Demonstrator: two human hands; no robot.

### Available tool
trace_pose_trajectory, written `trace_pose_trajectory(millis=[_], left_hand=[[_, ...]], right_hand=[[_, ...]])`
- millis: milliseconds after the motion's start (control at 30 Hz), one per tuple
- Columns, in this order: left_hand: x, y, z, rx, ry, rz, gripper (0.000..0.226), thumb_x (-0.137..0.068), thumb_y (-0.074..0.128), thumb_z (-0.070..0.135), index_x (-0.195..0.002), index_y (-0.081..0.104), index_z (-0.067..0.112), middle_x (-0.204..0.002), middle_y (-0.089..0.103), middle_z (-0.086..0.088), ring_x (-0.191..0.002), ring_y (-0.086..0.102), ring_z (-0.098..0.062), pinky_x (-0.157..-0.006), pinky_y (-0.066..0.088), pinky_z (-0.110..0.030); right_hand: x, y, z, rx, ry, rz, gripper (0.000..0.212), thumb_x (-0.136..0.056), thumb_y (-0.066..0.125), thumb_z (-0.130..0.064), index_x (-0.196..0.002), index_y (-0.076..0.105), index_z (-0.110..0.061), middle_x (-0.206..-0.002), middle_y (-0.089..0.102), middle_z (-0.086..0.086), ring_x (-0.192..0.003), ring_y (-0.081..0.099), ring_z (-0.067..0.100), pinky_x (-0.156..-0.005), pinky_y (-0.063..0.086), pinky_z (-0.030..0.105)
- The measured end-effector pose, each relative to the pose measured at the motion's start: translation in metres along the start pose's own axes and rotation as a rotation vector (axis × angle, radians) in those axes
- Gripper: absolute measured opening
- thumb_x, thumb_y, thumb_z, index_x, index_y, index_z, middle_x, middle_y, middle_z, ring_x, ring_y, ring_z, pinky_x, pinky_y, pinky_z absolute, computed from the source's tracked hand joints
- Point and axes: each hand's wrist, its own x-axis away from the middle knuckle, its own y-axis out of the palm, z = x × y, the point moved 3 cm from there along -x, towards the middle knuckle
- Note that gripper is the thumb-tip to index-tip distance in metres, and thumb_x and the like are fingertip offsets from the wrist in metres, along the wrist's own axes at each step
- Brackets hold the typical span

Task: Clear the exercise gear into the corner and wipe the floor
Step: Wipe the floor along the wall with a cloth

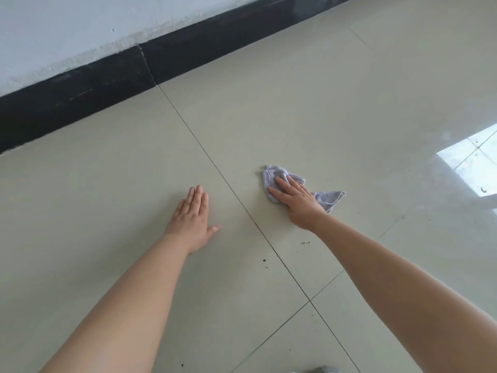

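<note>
A crumpled pale lilac cloth (pixel 326 198) lies on the beige tiled floor (pixel 309 109), right of a dark grout line. My right hand (pixel 295 201) presses flat on the cloth, fingers spread, with one corner of the cloth sticking out to the right. My left hand (pixel 192 218) rests flat on the bare tile left of the grout line, palm down, holding nothing. No exercise gear is in view.
A black skirting board (pixel 80 98) runs along the white wall (pixel 67 30) at the top left. Small dark crumbs (pixel 305 242) lie on the tile near my right wrist. A bright window reflection (pixel 473 162) shines at the right edge.
</note>
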Motion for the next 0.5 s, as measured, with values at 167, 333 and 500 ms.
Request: trace_pose_trajectory(millis=[167,333,500], left_hand=[[0.002,0.013,0.017,0.006,-0.03,-0.085,0.084,-0.097,0.032,0.047,-0.146,-0.017,0.0,-0.154,-0.027,-0.015,-0.145,-0.022,-0.025,-0.119,-0.006,-0.034],[0.001,0.015,0.016,-0.002,-0.055,-0.102,0.085,-0.097,0.032,0.049,-0.146,-0.018,0.001,-0.154,-0.028,-0.013,-0.144,-0.023,-0.024,-0.119,-0.007,-0.034],[-0.001,0.01,0.016,-0.002,-0.06,-0.158,0.086,-0.096,0.035,0.047,-0.146,-0.019,0.003,-0.154,-0.029,-0.012,-0.144,-0.024,-0.023,-0.119,-0.006,-0.034]], right_hand=[[0.008,0.004,0.005,0.005,-0.023,-0.017,0.071,-0.09,0.032,0.007,-0.148,0.017,-0.031,-0.159,0.0,-0.009,-0.148,-0.006,0.014,-0.121,0.004,0.034],[0.032,0.008,0.042,0.034,0.033,-0.009,0.067,-0.092,0.03,0.006,-0.148,0.016,-0.027,-0.159,0.002,-0.007,-0.148,-0.003,0.015,-0.122,0.003,0.034],[0.029,0.001,0.039,0.031,0.105,-0.097,0.069,-0.091,0.03,0.007,-0.149,0.012,-0.028,-0.159,-0.001,-0.009,-0.148,-0.004,0.015,-0.119,0.016,0.036]])
